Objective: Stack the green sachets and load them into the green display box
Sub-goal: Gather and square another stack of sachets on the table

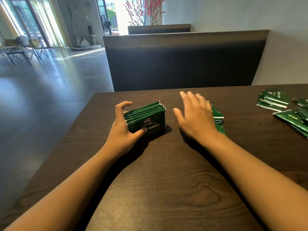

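A stack of several green sachets [148, 118] stands on edge on the dark wooden table [166, 189], left of centre. My left hand [124, 129] grips it from the left, thumb on its near face and fingers curled over the far side. My right hand [195, 117] hovers to the right of the stack, fingers spread and blurred, holding nothing. It partly hides a small pile of green sachets [217, 116] lying flat behind it. More loose green sachets [273, 100] lie at the table's far right. The green display box is not in view.
Further sachets [295, 119] are scattered at the right edge of the frame. A dark upholstered bench back [183, 64] rises beyond the table's far edge. The table's left edge drops to a grey floor [50, 90], with chairs [21, 50] far off.
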